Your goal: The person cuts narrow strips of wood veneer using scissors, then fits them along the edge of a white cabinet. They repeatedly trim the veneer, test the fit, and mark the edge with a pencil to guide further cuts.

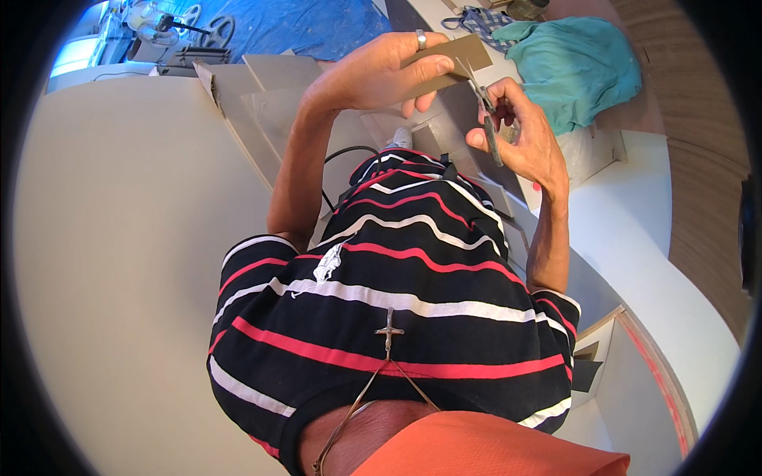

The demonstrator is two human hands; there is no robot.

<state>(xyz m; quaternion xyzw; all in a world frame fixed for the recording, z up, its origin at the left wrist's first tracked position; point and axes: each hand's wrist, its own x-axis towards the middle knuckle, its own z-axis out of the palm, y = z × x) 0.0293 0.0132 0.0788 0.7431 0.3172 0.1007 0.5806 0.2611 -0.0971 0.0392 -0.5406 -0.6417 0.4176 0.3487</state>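
Up ahead, my left hand [373, 75] pinches a flat olive-brown rectangular sheet [471, 54] between thumb and fingers; a ring is on one finger. The sheet's exact material is unclear. To its right, my right hand [530, 141] grips a pair of scissors [491, 136], with fingers and thumb at the handles. The scissor blades are spread and point up and left at the sheet's right part, close to my left fingertips. Whether the blades touch the sheet, I cannot tell.
A teal cloth [575, 67] lies at the far right beside a checked cloth [480, 19]. A large pale panel [135, 238] fills the left side. Blue sheeting [305, 28] and a machine with handwheels [171, 32] are at the back left. A dark cable [340, 155] hangs near my left forearm.
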